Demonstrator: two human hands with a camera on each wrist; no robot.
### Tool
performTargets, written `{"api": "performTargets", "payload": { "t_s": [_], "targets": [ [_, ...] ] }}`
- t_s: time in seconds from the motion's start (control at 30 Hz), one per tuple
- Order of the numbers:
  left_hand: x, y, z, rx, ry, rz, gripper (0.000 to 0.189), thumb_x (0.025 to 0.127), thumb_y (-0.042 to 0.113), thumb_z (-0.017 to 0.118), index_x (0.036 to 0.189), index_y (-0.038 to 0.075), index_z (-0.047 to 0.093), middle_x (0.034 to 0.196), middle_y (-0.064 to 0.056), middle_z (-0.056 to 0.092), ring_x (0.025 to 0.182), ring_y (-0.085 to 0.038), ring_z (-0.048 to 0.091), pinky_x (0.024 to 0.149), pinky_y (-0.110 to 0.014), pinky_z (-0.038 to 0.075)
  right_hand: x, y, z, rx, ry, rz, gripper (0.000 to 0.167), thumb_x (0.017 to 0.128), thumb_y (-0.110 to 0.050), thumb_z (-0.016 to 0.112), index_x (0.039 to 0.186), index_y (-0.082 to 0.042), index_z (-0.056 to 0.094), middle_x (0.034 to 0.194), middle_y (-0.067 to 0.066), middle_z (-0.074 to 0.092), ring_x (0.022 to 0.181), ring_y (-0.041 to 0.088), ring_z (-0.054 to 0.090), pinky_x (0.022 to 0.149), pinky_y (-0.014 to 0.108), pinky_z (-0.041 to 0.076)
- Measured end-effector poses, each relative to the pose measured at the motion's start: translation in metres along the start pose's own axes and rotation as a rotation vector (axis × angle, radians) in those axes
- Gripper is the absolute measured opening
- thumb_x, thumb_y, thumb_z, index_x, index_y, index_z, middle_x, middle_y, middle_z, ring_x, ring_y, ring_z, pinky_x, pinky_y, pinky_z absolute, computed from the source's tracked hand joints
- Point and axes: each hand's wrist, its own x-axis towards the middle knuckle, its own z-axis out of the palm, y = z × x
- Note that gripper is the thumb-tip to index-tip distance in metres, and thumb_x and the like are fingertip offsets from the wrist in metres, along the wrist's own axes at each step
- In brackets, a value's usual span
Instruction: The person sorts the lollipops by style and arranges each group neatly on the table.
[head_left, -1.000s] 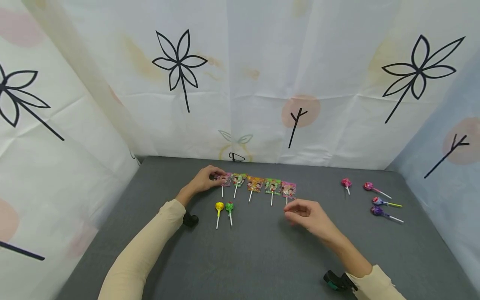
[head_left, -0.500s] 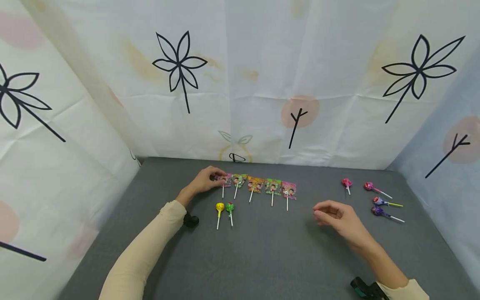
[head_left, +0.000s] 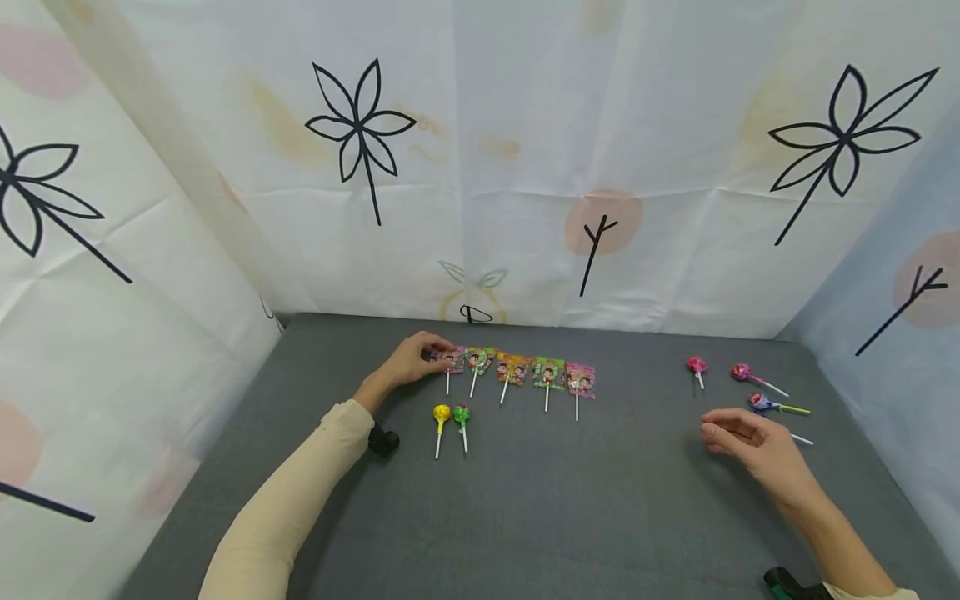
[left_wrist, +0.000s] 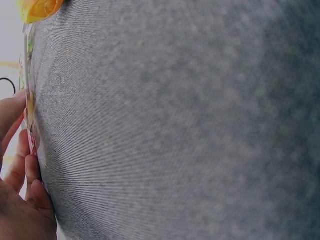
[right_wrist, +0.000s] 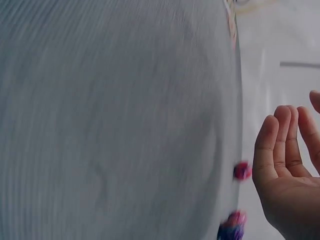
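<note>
My left hand (head_left: 408, 360) is at the left end of a row of flat-wrapped lollipops, pinching the edge of the leftmost pink lollipop (head_left: 454, 362). The left wrist view shows the thumb and fingers (left_wrist: 31, 167) against the wrapper. To its right lie a green lollipop (head_left: 480, 358), an orange one (head_left: 513, 367), another green one (head_left: 549, 372) and a pink one (head_left: 581, 380). My right hand (head_left: 757, 454) hovers over the right of the table with loosely bent fingers, holding nothing. It covers the head of a lollipop whose white stick (head_left: 802, 439) shows.
A yellow round lollipop (head_left: 442, 414) and a green round one (head_left: 462, 413) lie in front of the row. At the right are two pink round lollipops (head_left: 697, 365) and a blue one with a yellow stick (head_left: 759, 402). A patterned white cloth (head_left: 525, 250) hangs behind the grey table (head_left: 525, 517).
My right hand has moved right, from the rightmost pink flat-wrapped lollipop to beside the round lollipops on the right. The left hand has stayed on the leftmost lollipop.
</note>
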Motion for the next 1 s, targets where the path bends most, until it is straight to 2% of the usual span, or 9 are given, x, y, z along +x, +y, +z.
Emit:
{"api": "performTargets", "payload": {
  "t_s": [0.27,0.4,0.6,0.8,1.0],
  "targets": [
    [0.000,0.002,-0.001,0.008,-0.010,0.006,0.030,0.094,0.016,0.077,0.121,0.004,0.073,0.116,-0.013,0.063,0.106,-0.033,0.058,0.092,-0.051,0.046,-0.007,0.020,-0.037,-0.060,0.112,0.062,0.027,0.101,-0.012,0.067,0.122,0.005,0.065,0.103,-0.002,0.072,0.088,0.008,0.068,0.070,0.024,0.056],
    [0.000,0.003,-0.001,0.001,-0.010,-0.001,0.030,0.094,0.016,0.077,0.121,0.004,0.073,0.116,-0.013,0.063,0.106,-0.033,0.058,0.092,-0.052,0.046,-0.009,0.028,-0.051,-0.088,0.167,0.066,0.028,0.100,-0.012,0.069,0.122,0.004,0.066,0.103,-0.010,0.070,0.087,0.004,0.066,0.068,0.020,0.055],
    [0.000,0.003,0.000,-0.015,-0.016,-0.013,0.029,0.094,0.014,0.076,0.121,0.005,0.073,0.115,-0.012,0.063,0.104,-0.031,0.057,0.091,-0.051,0.046,-0.011,0.040,-0.065,-0.242,0.257,0.060,0.036,0.098,-0.020,0.072,0.122,0.005,0.064,0.098,-0.025,0.064,0.086,-0.010,0.060,0.065,0.013,0.049],
    [0.001,0.003,0.000,-0.005,-0.010,-0.013,0.030,0.094,0.015,0.076,0.122,0.004,0.072,0.116,-0.013,0.063,0.105,-0.032,0.057,0.092,-0.052,0.045,-0.010,0.046,-0.078,-0.258,0.269,0.069,0.035,0.096,-0.019,0.074,0.120,0.003,0.064,0.096,-0.027,0.061,0.084,-0.013,0.059,0.063,0.013,0.047],
    [0.000,0.003,-0.001,-0.007,-0.014,-0.007,0.030,0.094,0.014,0.076,0.121,0.004,0.072,0.115,-0.013,0.063,0.105,-0.032,0.057,0.092,-0.051,0.046,-0.007,0.053,-0.083,-0.347,0.279,0.105,0.048,0.095,-0.026,0.076,0.125,0.007,0.058,0.101,-0.024,0.055,0.086,-0.017,0.051,0.062,0.011,0.044]
  ]
}}
